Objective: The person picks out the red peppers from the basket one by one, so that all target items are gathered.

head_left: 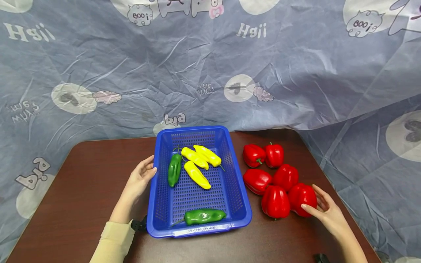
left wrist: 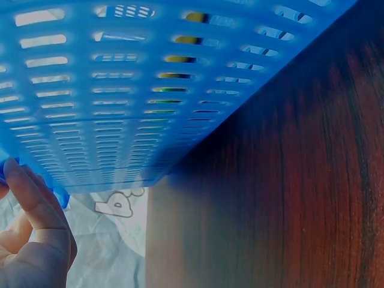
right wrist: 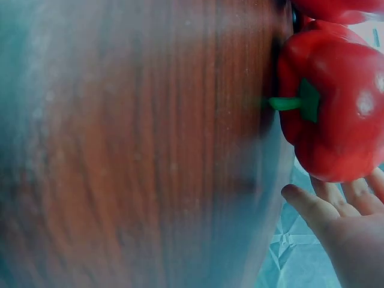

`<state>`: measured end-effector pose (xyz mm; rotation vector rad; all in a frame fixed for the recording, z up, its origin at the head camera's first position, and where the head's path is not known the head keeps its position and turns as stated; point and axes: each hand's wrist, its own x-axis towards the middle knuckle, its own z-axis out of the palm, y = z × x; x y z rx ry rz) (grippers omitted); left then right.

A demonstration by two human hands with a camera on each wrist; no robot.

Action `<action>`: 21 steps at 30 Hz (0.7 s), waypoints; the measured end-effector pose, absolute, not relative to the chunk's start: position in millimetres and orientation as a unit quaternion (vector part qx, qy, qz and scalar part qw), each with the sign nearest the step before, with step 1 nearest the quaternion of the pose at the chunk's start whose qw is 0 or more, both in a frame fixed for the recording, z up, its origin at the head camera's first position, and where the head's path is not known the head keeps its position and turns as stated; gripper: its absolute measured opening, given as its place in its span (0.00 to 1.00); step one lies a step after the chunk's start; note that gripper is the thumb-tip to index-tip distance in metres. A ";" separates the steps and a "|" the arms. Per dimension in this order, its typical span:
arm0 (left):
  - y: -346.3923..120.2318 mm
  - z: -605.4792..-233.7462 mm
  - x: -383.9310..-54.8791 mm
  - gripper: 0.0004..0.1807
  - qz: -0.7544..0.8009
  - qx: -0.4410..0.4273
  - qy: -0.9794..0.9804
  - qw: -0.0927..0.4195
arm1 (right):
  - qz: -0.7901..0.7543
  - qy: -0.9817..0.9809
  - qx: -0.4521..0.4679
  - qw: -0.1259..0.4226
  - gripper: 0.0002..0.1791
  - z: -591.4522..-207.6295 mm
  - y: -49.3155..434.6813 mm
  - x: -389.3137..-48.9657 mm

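Observation:
My left hand [head_left: 141, 175] pinches the left rim of a blue plastic basket [head_left: 245, 215]; in the left wrist view, fingers [left wrist: 39, 204] meet its edge. Inside lie three yellow peppers [head_left: 197, 175] and two green peppers: one upright along the left wall [head_left: 174, 170], one crosswise at the front [head_left: 204, 216]. My right hand [head_left: 325, 210] is around the near right side of a red bell pepper [head_left: 302, 199], thumb and fingers spread. In the right wrist view, the thumb [right wrist: 312, 207] stands apart from the pepper [right wrist: 342, 108], whose green stem faces the camera.
Several other red bell peppers [head_left: 258, 180] sit clustered on the brown table [head_left: 98, 175], right of the basket. A grey-blue printed cloth [head_left: 131, 73] hangs behind the table and down its right side.

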<state>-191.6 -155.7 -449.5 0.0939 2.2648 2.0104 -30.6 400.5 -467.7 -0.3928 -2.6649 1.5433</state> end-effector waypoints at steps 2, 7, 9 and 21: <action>-156.1 -449.6 -191.8 0.30 0.661 0.032 0.747 0.055 | 0.509 -0.853 -0.109 0.034 0.43 -466.3 400.4 -30.7; -156.4 -449.3 -191.8 0.30 0.664 0.029 0.745 0.056 | 0.582 -0.808 -0.043 0.077 0.42 -460.2 401.3 -34.6; -156.2 -449.5 -191.6 0.30 0.665 0.026 0.744 0.056 | 0.608 -0.789 -0.019 0.089 0.42 -457.1 401.9 -36.9; -154.5 -444.5 -191.3 0.30 0.646 0.011 0.760 0.062 | 0.673 -0.722 0.061 0.152 0.39 -426.6 392.1 -56.4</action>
